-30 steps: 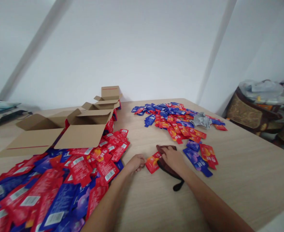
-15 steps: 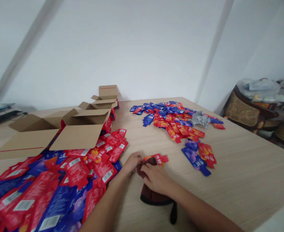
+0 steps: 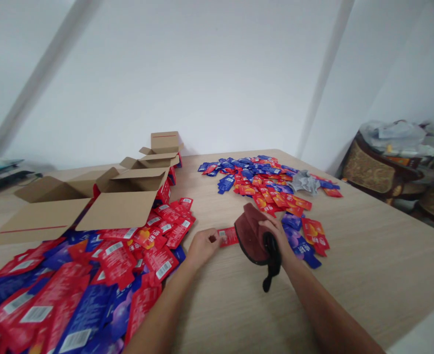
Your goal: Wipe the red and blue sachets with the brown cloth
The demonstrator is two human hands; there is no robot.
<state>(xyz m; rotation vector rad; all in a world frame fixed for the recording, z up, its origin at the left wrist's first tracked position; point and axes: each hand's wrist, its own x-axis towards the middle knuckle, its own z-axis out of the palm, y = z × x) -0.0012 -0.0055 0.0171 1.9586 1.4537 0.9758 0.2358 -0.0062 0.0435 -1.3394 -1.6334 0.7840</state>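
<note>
My left hand (image 3: 204, 247) is closed in a pinch on the near end of a small red packet (image 3: 229, 236), whose barcode side faces up just above the table. In my right hand (image 3: 278, 236) is a maroon cloth piece with black edging (image 3: 252, 231), raised off the table and tilted. A black strap (image 3: 272, 260) dangles from it. The cloth piece hides the far end of the red packet. My right fingers are partly hidden behind the cloth. Close by on the right lie a blue packet (image 3: 302, 248) and a red-orange packet (image 3: 315, 233).
A large heap of red and blue packets (image 3: 102, 265) covers the left front of the table. Open cardboard boxes (image 3: 117, 209) stand behind it. Further back spreads another pile of packets (image 3: 254, 172), with crumpled grey material (image 3: 304, 182) at its right. A patterned chair (image 3: 368, 164) stands beyond the table.
My right hand has lifted the maroon cloth piece off the table and moved it up and right. The red packet at my left hand now shows its barcode side instead of its orange front.
</note>
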